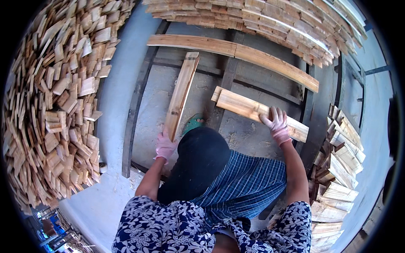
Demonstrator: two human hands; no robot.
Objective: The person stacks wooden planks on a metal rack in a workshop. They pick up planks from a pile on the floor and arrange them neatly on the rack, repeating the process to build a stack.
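Observation:
Light pink gloves cover both hands. My left hand (166,146) is closed around the near end of a long wooden plank (183,92), which points away from me, its far end close to the back row. My right hand (276,122) reaches across a wooden board (240,104) with its fingers over the far edge, gripping it toward its right end. Under this board's left end, the tip of another piece of wood (216,94) sticks out. The board lies crosswise over a dark metal frame (228,76).
Farther back, two planks (190,41) lie end to end across the frame. Tall stacks of wood pieces rise at the left (59,101) and far side (261,17). More cut boards (337,168) lean in a row at right. A green sandal (194,122) shows beside my dark-covered knee (202,156).

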